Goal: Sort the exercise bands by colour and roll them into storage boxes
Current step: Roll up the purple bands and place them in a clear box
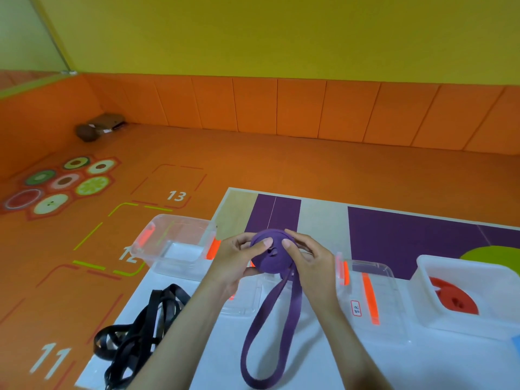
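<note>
A purple exercise band (271,250) is partly wound into a flat coil held above the table, with a loose loop hanging down toward me. My left hand (239,256) grips the coil's left side, thumb on its face. My right hand (305,256) grips the right side, thumb also on the face. A heap of black bands (140,330) lies on the table at the lower left. A rolled red band (453,298) sits inside the white box (422,291) at the right.
A clear box with orange latches (174,243) stands at the table's left edge. A second clear box (368,294) stands between my hands and the white box, and another lies under my hands. Orange floor with painted numbers surrounds the white table (337,361).
</note>
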`<state>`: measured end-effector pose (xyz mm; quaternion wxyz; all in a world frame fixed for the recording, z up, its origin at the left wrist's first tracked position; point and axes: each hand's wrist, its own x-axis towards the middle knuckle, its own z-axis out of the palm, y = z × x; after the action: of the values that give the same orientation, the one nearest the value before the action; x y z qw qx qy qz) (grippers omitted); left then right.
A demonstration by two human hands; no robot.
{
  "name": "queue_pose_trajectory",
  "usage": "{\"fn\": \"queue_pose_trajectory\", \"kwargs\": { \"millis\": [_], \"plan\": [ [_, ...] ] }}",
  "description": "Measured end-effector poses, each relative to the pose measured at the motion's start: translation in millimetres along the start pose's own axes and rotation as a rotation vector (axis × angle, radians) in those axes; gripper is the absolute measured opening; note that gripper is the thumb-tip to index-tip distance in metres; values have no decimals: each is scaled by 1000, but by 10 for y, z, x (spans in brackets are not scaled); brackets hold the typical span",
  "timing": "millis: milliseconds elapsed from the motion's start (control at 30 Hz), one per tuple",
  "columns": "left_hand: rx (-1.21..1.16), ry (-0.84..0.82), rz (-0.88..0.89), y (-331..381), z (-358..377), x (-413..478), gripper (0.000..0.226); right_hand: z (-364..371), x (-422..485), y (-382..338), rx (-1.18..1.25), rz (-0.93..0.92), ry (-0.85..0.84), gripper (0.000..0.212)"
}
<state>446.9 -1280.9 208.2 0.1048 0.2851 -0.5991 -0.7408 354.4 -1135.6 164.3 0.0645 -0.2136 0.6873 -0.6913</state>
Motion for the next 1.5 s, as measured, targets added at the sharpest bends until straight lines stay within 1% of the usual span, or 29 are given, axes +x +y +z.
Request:
{"fn": "queue_pose_trajectory", "kwargs": {
  "millis": [100,167,233,333,433,567,700,767,867,1000,1100,1167,1267,1333,1400,1467,1500],
  "plan": [
    [109,-44,-2,60,-48,-18,27,-132,51,-23,6,-12,-110,19],
    [262,-130,-16,171,-126,-16,25,-215,82,-43,3,-25,-220,19],
    [375,-222,-15,271,-169,-39,24,-237,96,-71,-51,-44,-317,19],
    [454,-265,14,316,-186,-69,24,-218,98,-104,-100,-25,-382,21],
    [406,-253,19,270,-219,-90,22,-232,67,-149,-86,-13,-391,25],
    [323,-197,39,227,-256,-132,25,-309,-12,-197,-12,4,-314,32],
    [348,-178,69,233,-254,-198,25,-358,-18,-229,-147,-66,-354,27],
    [350,-171,83,228,-246,-222,24,-360,-19,-251,-166,-55,-367,25],
    [346,-153,106,217,-235,-237,24,-354,-33,-277,-52,14,-379,23],
    [295,-119,124,173,-177,-262,25,-305,-123,-269,50,78,-298,18],
    [228,-91,120,149,-144,-282,24,-261,-253,-245,161,146,-245,25],
    [207,-88,100,119,-121,-304,24,-270,-304,-212,194,152,-225,30],
    [279,-144,70,105,-136,-311,23,-358,-274,-237,126,101,-241,28],
    [435,-218,57,186,-183,-283,22,-422,-222,-288,35,55,-314,26],
    [598,-298,44,299,-196,-268,27,-444,-174,-359,8,70,-411,26],
    [640,-325,35,402,-175,-272,31,-447,-121,-418,-8,74,-474,27],
    [630,-315,40,444,-164,-280,31,-446,-106,-442,-16,54,-471,27]
  ]
}}
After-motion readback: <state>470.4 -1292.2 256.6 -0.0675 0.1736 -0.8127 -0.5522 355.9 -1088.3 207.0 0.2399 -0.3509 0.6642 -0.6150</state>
